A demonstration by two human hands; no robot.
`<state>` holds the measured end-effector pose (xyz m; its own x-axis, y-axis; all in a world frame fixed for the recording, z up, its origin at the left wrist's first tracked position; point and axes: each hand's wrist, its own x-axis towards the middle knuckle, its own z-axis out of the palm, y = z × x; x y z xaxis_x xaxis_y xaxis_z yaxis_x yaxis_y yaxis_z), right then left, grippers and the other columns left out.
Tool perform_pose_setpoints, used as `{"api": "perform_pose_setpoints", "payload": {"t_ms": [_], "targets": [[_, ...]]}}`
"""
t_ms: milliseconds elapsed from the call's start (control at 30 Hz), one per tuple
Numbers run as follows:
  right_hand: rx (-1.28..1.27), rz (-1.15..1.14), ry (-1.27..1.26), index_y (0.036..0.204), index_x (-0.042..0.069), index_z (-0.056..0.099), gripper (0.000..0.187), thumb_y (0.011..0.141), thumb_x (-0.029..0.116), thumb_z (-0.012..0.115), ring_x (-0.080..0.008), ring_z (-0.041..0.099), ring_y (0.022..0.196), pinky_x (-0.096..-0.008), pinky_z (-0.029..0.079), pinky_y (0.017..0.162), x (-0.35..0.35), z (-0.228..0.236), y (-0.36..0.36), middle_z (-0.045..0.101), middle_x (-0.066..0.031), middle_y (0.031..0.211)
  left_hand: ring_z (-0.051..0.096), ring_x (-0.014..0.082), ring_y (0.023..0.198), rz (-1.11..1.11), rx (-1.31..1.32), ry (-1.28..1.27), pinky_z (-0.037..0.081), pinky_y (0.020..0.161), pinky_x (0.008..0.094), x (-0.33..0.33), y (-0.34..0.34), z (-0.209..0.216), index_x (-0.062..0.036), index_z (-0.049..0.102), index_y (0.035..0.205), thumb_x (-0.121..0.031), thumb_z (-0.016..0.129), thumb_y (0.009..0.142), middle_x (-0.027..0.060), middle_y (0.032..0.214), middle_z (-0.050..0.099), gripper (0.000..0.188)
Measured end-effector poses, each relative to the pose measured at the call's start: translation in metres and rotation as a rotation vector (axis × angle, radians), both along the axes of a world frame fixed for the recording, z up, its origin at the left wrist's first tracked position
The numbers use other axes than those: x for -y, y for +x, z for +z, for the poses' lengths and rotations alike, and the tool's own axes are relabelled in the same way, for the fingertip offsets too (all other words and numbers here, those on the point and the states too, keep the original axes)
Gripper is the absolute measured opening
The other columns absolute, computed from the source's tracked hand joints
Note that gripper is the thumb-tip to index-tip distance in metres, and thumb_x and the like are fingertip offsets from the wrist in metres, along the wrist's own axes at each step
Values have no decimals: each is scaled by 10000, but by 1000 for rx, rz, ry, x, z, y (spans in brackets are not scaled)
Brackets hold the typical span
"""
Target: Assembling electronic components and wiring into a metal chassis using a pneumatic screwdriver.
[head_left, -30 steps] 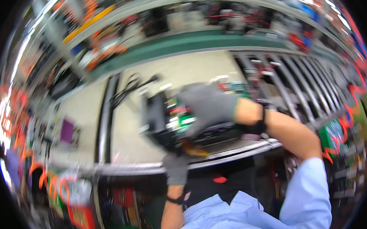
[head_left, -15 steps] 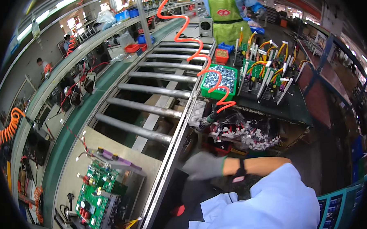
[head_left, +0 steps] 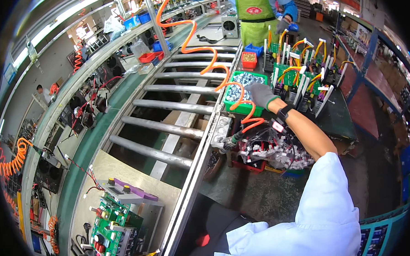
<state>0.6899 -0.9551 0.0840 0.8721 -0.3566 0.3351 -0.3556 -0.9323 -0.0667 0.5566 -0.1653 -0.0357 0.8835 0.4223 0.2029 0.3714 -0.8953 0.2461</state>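
Observation:
My right hand (head_left: 261,96), in a grey glove, is at the right side of a green bin (head_left: 258,111) filled with small silvery metal parts (head_left: 239,84). Its fingers are drawn together over the parts, and the tips are too small to show what they hold. My left hand is out of view. At the lower left, a green circuit board (head_left: 110,233) with coils and capacitors stands against a metal bracket unit on a wooden board (head_left: 164,187). A purple strip (head_left: 133,189) lies along the top of that unit.
A roller conveyor (head_left: 177,111) runs away from me. An orange coiled air hose (head_left: 220,68) hangs across it to the bin. Circuit boards with yellow wires (head_left: 298,73) stand on the right-hand bench. A red bin (head_left: 248,60) sits behind. A co-worker in a green apron (head_left: 255,16) stands beyond.
My right hand has moved forward and to the right, from beside the conveyor rail up to the green bin. The view has shifted slightly.

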Motion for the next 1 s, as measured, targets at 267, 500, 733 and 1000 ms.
{"api": "perform_pose_setpoints", "payload": {"t_ms": [267, 500, 733, 1000], "targets": [[-2, -49, 154, 853, 101, 767, 124, 766, 85, 679, -345, 707, 918, -434, 556, 840, 21, -6, 21, 723, -189, 905, 671, 359, 694, 4, 215, -49, 499, 618, 492, 23, 10, -1, 25, 566, 1073, -215, 519, 882, 217, 971, 654, 310], [230, -11, 136, 975, 56, 737, 215, 786, 140, 679, -375, 671, 957, -429, 524, 872, 40, -13, 35, 699, -217, 1010, 663, 363, 670, 15, 322, -94, 462, 613, 515, 21, 12, -4, 54, 612, 844, -160, 570, 807, 236, 773, 647, 221], [-155, -18, -11, 1046, 65, 716, 285, 813, 225, 687, -388, 629, 1020, -446, 501, 900, 37, -40, 50, 671, -219, 1027, 600, 470, 644, 134, 216, -306, 429, 617, 540, 18, -7, 4, 80, 623, 712, -146, 596, 704, 274, 655, 615, 229], [161, 273, 210, 1045, 57, 703, 262, 807, 165, 684, -363, 637, 1009, -429, 506, 890, -68, -48, 39, 673, -199, 1040, 648, 335, 610, 98, 317, -237, 479, 557, 424, 23, -44, 27, -66, 675, 1024, -199, 692, 873, 147, 686, 643, 202]]}}
